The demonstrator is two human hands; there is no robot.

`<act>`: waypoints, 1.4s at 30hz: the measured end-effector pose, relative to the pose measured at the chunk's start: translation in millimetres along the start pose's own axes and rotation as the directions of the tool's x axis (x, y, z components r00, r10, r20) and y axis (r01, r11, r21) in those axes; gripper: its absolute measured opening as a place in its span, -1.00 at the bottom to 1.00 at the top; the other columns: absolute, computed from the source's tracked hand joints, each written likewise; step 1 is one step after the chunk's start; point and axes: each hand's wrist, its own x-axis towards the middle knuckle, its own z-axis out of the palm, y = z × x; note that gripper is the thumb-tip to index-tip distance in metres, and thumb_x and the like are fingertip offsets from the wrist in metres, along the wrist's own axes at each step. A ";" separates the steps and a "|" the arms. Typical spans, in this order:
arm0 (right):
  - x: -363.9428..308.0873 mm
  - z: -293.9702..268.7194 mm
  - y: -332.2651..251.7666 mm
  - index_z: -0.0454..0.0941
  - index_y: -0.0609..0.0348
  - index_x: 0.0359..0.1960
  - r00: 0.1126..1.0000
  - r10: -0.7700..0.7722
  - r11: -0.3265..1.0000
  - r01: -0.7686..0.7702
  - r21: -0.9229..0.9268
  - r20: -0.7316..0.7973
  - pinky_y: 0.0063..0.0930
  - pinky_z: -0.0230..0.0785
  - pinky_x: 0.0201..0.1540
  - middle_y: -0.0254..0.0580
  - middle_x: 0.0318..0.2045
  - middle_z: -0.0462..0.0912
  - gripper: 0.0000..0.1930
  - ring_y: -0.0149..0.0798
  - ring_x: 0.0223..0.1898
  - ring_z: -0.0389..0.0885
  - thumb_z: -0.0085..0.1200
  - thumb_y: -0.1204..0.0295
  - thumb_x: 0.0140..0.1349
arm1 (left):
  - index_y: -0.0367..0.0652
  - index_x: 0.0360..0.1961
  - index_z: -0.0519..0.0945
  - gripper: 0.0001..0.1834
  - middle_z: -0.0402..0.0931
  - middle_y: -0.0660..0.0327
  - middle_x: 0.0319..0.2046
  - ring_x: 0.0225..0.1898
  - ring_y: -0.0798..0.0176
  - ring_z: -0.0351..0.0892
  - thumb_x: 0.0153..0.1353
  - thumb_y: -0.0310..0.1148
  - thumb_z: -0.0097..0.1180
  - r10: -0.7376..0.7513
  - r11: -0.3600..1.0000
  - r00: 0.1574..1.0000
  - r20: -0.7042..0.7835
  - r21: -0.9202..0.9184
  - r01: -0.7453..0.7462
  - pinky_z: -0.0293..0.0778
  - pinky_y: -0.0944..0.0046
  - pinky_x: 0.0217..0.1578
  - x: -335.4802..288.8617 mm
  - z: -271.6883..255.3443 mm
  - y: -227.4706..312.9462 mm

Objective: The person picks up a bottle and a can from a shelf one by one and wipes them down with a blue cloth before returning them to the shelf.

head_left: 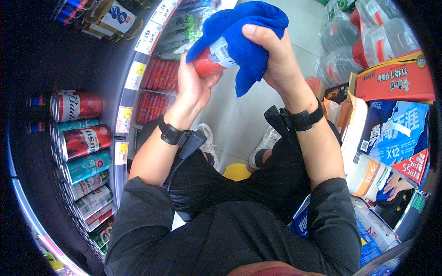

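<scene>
In front of me, high in the view, a red can (208, 64) with a pale printed panel is held tilted. My left hand (194, 85) is closed around its lower end. A blue cloth (251, 46) covers the can's upper end, so that part is hidden. My right hand (275, 55) grips the cloth, thumb on top, pressing it against the can. Both wrists wear black straps with small black devices.
A shelf on my left holds rows of drink cans (85, 142), with price tags (123, 119) along its edge. Red packets (159, 73) lie beyond. Cartons (391, 138) and wrapped bottles (377, 32) stand on the right. Another person's hand (398, 186) shows there beside blue cloth. A yellow stool (236, 172) is between my feet.
</scene>
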 end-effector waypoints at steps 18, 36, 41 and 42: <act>6.0 -17.7 19.6 0.62 0.19 -0.01 0.972 0.227 0.845 -0.224 0.485 0.054 -0.29 0.60 0.08 -0.18 -0.09 0.76 -0.71 -0.28 -0.09 0.75 -0.06 0.33 0.43 | -0.08 -0.11 0.51 -0.55 0.60 0.25 -0.37 -0.58 0.34 0.47 0.48 0.09 -0.18 -0.249 0.941 0.955 0.163 -0.191 0.279 0.22 0.46 -0.69 14.5 -20.3 -3.2; -7.9 -8.8 3.9 0.58 0.23 0.06 0.927 0.354 0.900 -0.373 0.224 0.122 -0.40 0.64 -0.05 -0.18 -0.16 0.73 -0.60 -0.34 -0.19 0.74 0.18 0.24 0.28 | -0.11 -0.03 0.52 -0.44 0.56 0.25 -0.40 -0.63 0.39 0.36 0.48 0.19 -0.19 -0.395 0.857 0.873 0.285 -0.228 0.462 0.14 0.45 -0.73 16.3 -28.2 0.0; -9.9 -5.3 -10.2 0.62 0.21 0.05 0.920 0.347 0.937 -0.350 -0.020 0.184 -0.45 0.60 -0.06 -0.26 -0.15 0.73 -0.56 -0.40 -0.17 0.70 0.35 0.29 0.17 | -0.13 -0.15 0.56 -0.46 0.50 0.25 -0.53 -0.73 0.40 0.26 0.51 0.07 -0.34 -0.229 0.964 0.949 0.216 -0.083 0.252 0.07 0.45 -0.77 15.1 -24.8 23.7; -10.6 -3.9 -11.9 0.62 0.20 0.06 0.917 0.342 0.940 -0.338 -0.053 0.206 -0.44 0.59 -0.03 -0.26 -0.13 0.73 -0.54 -0.39 -0.15 0.70 0.38 0.30 0.15 | -0.13 -0.19 0.57 -0.53 0.51 0.26 -0.53 -0.73 0.41 0.27 0.49 -0.03 -0.31 -0.222 0.970 0.963 0.156 -0.065 0.234 0.08 0.46 -0.77 13.7 -21.6 28.1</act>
